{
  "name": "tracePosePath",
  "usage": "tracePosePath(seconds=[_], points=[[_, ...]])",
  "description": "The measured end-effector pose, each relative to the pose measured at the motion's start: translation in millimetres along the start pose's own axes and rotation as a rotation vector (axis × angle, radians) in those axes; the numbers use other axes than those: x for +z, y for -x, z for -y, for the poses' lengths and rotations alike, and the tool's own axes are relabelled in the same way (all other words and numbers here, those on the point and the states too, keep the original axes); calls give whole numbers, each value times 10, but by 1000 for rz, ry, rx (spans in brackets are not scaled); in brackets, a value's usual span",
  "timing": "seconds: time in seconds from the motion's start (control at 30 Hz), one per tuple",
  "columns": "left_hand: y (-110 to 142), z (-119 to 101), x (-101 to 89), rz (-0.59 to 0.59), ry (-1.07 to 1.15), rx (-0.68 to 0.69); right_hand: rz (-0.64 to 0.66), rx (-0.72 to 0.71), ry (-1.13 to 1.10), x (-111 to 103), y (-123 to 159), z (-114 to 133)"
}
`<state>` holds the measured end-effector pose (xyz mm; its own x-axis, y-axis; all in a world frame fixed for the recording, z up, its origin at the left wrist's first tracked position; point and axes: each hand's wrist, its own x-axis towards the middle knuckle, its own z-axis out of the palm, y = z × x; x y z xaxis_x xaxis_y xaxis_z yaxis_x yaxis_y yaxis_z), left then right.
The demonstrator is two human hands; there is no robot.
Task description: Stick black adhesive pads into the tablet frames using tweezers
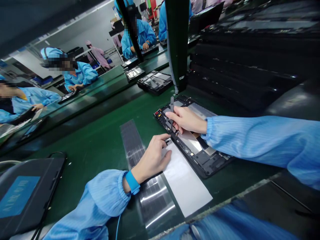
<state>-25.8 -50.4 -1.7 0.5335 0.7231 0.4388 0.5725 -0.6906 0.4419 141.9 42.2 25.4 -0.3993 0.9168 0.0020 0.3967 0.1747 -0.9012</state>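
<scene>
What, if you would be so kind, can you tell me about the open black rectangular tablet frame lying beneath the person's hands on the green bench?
The open black rectangular tablet frame lies flat on the green bench mat, its interior exposed: a silvery metal panel, dark recessed compartments and small red-and-yellow parts at one corner. The right hand rests over it, holding a slim grey tool; the left hand touches its near edge, beside a white rectangular sheet.

pale blue striped sleeves [265, 143], gathered cuffs [209, 129], blue wrist strap [132, 182], thin cord [117, 226]
</scene>
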Motion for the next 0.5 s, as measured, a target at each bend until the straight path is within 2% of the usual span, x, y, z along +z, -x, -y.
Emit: tracePosePath(seconds=[0.1, 0.27, 0.37, 0.5], points=[[-16, -8, -16, 35, -25, 44, -22, -19, 8, 3, 12, -7], [-42, -32, -41, 174, -91, 90, -46, -43, 33, 15, 22, -15], [-30, -50, -34, 184, -130, 89, -60, -74, 38, 27, 24, -22], [-20, -58, -14, 166, -170, -2, -64, -93, 9, 30, 33, -11]])
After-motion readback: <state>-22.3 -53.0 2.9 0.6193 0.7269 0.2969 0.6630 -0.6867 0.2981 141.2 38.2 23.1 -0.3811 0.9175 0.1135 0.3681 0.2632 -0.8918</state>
